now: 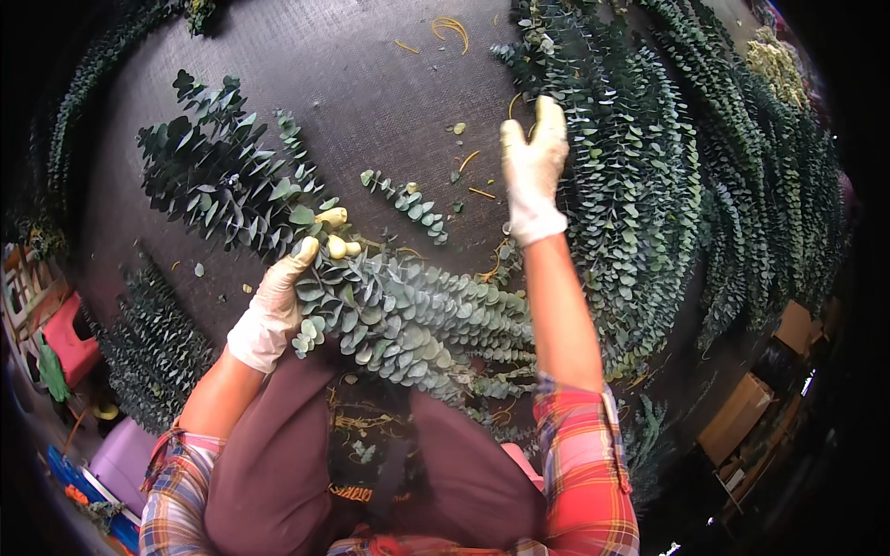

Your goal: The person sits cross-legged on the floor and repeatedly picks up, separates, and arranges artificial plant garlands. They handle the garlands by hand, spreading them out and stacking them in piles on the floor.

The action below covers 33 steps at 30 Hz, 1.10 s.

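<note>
My dark work table carries everything: a long bank of eucalyptus stems lies along its right side, a looser pile of broad-leaved branches on its left. Nearer me on the table, against my apron, sits the bunch of eucalyptus I am building.

My gloved left hand grips the left end of that bunch, fingers curled shut around the stems with the fingertips showing past the leaves. My gloved right hand reaches toward the far side of the table, at the inner edge of the stem bank; the fingers are extended and nearly together, and I cannot tell whether they have closed on a stem yet.

A short loose sprig lies on the table between my hands, with scattered rubber bands beyond it.

The work looks best done, I judge, by keeping the left grip firm and low on the stems while the right draws one stem cleanly from the bank's edge, without dragging its neighbours.
</note>
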Motion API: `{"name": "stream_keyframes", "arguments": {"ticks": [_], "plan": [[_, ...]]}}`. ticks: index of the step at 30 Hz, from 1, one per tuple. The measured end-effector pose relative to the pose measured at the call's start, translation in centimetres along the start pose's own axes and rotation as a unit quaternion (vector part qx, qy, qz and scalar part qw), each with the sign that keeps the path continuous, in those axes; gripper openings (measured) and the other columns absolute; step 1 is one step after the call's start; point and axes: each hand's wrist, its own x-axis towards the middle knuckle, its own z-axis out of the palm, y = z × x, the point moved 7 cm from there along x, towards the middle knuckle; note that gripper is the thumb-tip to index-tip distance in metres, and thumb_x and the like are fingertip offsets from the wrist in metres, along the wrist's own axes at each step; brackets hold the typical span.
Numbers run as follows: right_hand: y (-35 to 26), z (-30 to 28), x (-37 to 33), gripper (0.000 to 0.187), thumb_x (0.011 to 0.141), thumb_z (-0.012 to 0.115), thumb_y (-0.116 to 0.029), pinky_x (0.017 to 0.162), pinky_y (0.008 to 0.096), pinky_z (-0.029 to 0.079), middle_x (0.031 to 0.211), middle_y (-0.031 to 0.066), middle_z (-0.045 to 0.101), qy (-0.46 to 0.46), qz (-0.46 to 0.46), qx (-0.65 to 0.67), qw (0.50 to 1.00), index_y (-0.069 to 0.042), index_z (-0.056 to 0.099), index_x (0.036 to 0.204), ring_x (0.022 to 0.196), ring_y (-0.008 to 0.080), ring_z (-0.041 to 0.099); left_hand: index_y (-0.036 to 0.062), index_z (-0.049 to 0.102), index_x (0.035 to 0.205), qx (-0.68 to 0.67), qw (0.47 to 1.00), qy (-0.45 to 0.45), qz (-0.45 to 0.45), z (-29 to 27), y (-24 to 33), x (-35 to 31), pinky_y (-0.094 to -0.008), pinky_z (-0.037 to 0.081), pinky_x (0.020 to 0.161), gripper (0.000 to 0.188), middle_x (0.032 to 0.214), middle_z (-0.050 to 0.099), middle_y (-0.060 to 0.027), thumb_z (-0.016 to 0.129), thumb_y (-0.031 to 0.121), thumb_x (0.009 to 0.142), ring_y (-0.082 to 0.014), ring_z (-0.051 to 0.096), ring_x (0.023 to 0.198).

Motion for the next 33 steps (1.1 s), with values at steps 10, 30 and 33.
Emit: {"name": "stream_keyframes", "arguments": {"ticks": [10,30,33], "plan": [[2.8,-1.1,0.2,0.056,0.082,0.057,-0.011,0.081,0.0293,0.048,0.116,0.013,0.062,-0.162,0.221,0.116,0.955,-0.009,0.046,0.136,0.091,0.0182,0.061,0.0068,0.046,0.132,-0.008,0.998,0.059,-0.004,-1.8,-0.4,0.2,-0.0369,0.048,0.091,0.05,0.097,0.066,-0.005,0.061,0.028,0.09,-0.0186,0.061,0.099],[-13.8,-2.6,-11.7,0.059,0.073,0.06,0.008,0.068,0.0303,0.049,0.091,0.0053,0.064,-0.19,-0.253,0.121,0.941,-0.016,0.058,0.127,0.076,0.0222,0.061,0.0022,0.057,0.12,0.042,0.997,0.006,-0.067,-0.7,-1.6,0.4,-0.0381,0.047,0.096,0.045,0.111,0.064,-0.0083,0.07,0.024,0.083,-0.0207,0.06,0.103],[-14.0,-0.9,-12.4,0.061,0.075,0.059,0.006,0.067,0.0311,0.049,0.09,0.0041,0.063,-0.261,-0.231,0.064,0.935,-0.019,0.055,0.13,0.075,0.0217,0.061,0.0033,0.046,0.132,0.092,0.996,-0.008,0.016,0.8,-0.4,0.4,-0.0349,0.041,0.101,0.058,0.123,0.057,-0.0057,0.071,0.019,0.081,-0.0177,0.054,0.111]]}}
